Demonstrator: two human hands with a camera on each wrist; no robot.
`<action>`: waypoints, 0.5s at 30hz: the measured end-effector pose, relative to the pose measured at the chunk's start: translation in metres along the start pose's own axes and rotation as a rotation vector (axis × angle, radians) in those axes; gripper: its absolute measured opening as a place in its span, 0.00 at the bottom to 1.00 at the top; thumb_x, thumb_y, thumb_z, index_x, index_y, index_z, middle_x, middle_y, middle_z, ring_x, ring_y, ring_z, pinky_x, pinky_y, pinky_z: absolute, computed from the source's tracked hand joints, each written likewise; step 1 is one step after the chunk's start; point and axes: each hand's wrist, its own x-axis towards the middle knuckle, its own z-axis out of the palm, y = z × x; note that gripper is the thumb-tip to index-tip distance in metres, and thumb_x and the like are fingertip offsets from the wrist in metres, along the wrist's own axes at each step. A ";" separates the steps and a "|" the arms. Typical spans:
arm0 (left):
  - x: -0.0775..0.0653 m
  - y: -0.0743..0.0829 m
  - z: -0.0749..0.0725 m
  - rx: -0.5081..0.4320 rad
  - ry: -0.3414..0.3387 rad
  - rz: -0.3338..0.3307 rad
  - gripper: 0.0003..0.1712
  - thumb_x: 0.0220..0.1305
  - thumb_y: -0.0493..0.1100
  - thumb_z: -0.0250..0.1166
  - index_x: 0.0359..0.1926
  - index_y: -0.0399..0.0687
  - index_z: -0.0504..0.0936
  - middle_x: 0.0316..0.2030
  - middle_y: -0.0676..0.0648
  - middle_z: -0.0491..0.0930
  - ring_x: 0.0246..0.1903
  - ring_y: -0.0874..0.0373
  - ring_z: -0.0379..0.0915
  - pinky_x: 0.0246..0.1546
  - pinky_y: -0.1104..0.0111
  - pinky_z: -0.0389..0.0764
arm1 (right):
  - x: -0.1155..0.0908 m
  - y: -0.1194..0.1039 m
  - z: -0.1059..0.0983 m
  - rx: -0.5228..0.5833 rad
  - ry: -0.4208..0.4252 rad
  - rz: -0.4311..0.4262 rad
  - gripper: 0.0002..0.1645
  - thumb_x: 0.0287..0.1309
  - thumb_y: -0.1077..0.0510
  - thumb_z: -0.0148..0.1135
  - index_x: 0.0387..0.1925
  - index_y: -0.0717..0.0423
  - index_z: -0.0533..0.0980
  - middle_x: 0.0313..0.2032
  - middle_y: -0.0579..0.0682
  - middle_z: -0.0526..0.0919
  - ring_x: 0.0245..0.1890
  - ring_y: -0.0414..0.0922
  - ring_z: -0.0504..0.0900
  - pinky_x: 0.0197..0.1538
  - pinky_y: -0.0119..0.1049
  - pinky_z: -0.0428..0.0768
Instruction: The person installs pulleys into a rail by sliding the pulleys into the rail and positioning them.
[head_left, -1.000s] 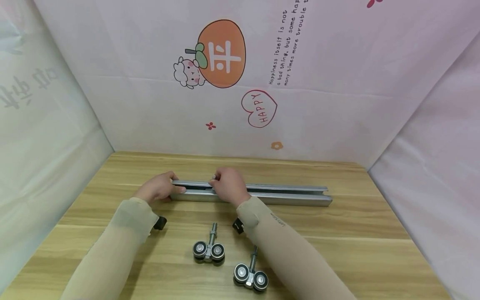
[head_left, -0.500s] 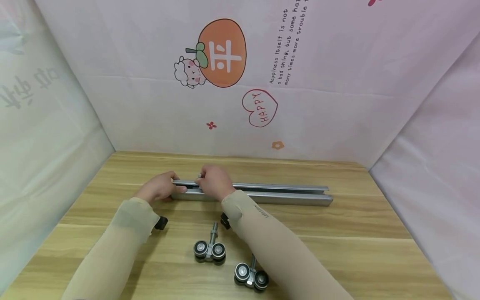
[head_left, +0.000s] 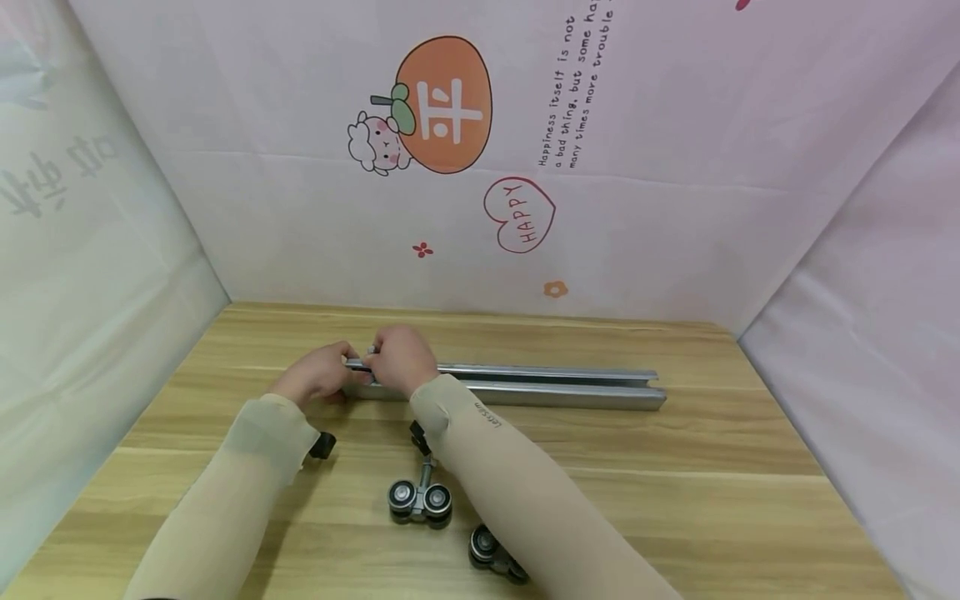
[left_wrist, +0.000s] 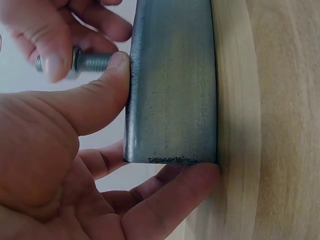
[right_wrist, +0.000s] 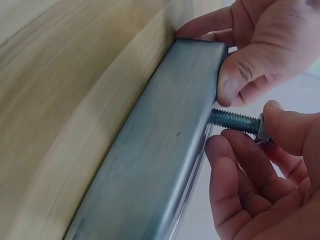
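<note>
A metal channel rail (head_left: pixel 555 395) lies across the table, its slot facing up. Around its left end my left hand (head_left: pixel 318 373) holds on, thumb along the slot edge and fingers at the end face. My right hand (head_left: pixel 402 358) pinches a threaded bolt (right_wrist: pixel 235 121) by its nut (right_wrist: pixel 262 131). In the right wrist view, this bolt sticks out of the slot, close to the left thumb (right_wrist: pixel 230 86). Whatever is on the bolt's lower end is hidden inside the rail. A roller trolley (head_left: pixel 420 500) lies nearer; another roller trolley (head_left: pixel 486 546) is partly covered by the right forearm.
The wooden table (head_left: pixel 712 500) carries the rail and both loose trolleys. White printed cloth (head_left: pixel 645 250) rises behind the table, with more cloth at both sides. Small black devices (head_left: pixel 322 446) sit at the wrists.
My right hand has slid the bolt leftward along the slot, up to the left hand. The left hand and the rail have stayed in place. The right forearm now covers more of the nearer trolley.
</note>
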 end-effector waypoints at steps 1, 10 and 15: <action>0.000 0.000 0.000 -0.002 0.000 0.003 0.25 0.58 0.52 0.67 0.48 0.41 0.70 0.45 0.39 0.74 0.40 0.49 0.71 0.34 0.62 0.75 | 0.001 -0.002 0.001 -0.002 -0.004 0.000 0.15 0.58 0.47 0.64 0.21 0.48 0.74 0.19 0.41 0.74 0.20 0.40 0.71 0.23 0.31 0.69; 0.000 0.000 0.001 -0.023 -0.009 0.000 0.19 0.61 0.47 0.65 0.46 0.42 0.70 0.52 0.35 0.71 0.39 0.47 0.74 0.36 0.60 0.76 | 0.006 -0.009 0.008 -0.041 0.006 -0.018 0.18 0.56 0.45 0.64 0.18 0.48 0.72 0.17 0.41 0.73 0.19 0.39 0.70 0.22 0.31 0.68; 0.000 0.000 0.000 -0.032 0.003 0.007 0.20 0.60 0.47 0.66 0.46 0.42 0.70 0.52 0.36 0.71 0.41 0.47 0.72 0.36 0.61 0.76 | 0.006 -0.009 0.008 0.007 0.001 -0.014 0.17 0.57 0.46 0.64 0.18 0.48 0.73 0.17 0.41 0.74 0.19 0.40 0.70 0.22 0.31 0.68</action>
